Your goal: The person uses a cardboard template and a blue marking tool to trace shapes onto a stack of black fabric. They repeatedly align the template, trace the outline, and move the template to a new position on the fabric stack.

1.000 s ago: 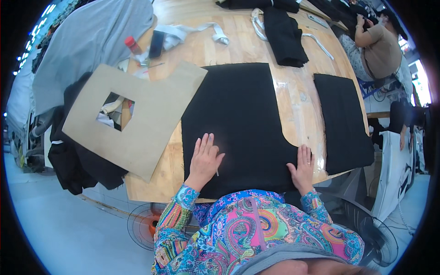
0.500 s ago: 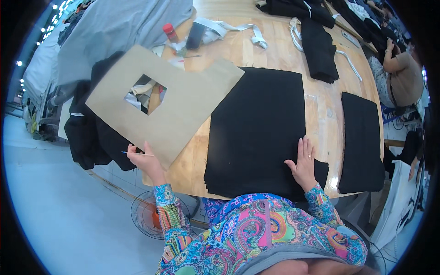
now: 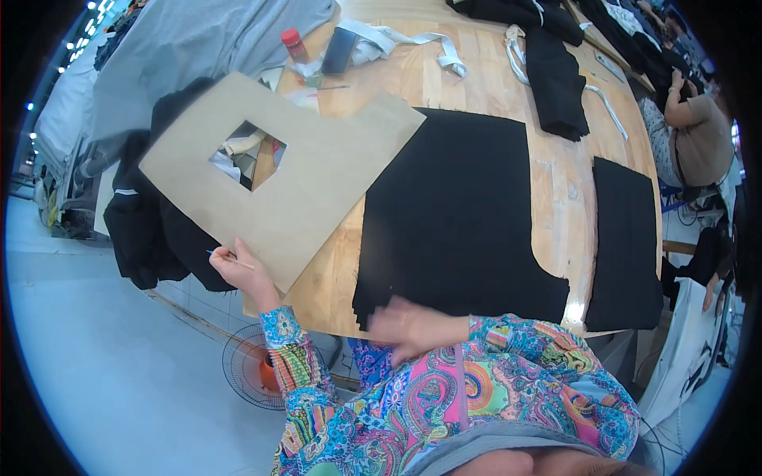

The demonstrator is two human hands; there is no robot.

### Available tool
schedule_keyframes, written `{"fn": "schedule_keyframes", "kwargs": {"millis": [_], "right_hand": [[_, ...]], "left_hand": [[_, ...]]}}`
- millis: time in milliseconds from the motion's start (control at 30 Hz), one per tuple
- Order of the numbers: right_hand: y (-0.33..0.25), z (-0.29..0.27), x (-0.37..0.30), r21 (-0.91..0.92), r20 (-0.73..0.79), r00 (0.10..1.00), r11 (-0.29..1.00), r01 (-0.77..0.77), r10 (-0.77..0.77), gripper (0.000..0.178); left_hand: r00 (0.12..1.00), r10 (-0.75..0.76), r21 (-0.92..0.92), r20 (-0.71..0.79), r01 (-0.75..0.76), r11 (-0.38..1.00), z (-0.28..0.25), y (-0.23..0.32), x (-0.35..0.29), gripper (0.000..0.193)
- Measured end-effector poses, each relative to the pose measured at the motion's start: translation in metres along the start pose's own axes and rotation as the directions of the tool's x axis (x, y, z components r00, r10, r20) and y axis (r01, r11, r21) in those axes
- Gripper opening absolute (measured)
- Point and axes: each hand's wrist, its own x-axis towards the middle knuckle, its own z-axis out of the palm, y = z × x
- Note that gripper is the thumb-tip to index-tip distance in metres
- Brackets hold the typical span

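My left hand grips the lower left edge of a tan card pattern piece, which has a squarish window cut through it. A thin pen-like stick with a blue end is also held in that hand. The pattern piece is tilted over the left of the table, and its right corner overlaps a stack of black cut fabric. My right hand, smeared by motion, is at the near left edge of that stack, in front of my body. Whether it touches the fabric I cannot tell.
Another black fabric piece lies on the right of the wooden table. Folded black cloth, white strips and a red-capped container lie farther back. Dark garments hang off the left edge. A fan stands below.
My right hand has left the right side of the black fabric and swept left to its near left edge. The card pattern has shifted slightly left and away, still in my left hand.
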Motion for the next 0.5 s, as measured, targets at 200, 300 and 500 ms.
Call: {"fn": "schedule_keyframes", "kwargs": {"millis": [200,300,500], "right_hand": [[0.007,0.019,0.004,-0.044,-0.470,0.863,0.971,-0.234,0.187,0.052],[0.006,0.020,-0.002,0.349,0.296,0.952,0.936,-0.034,-0.076,0.046],[-0.010,-0.070,-0.041,0.282,-0.545,0.811,0.958,-0.062,0.212,0.038]], "left_hand": [[0.999,0.046,-0.049,-0.028,-0.048,0.998,-0.020,0.020,0.007,0.021],[0.996,0.075,-0.118,-0.041,-0.080,0.990,-0.021,0.056,0.011,0.021],[0.931,0.341,-0.249,-0.129,-0.363,0.898,-0.064,0.103,0.036,0.027]]}}
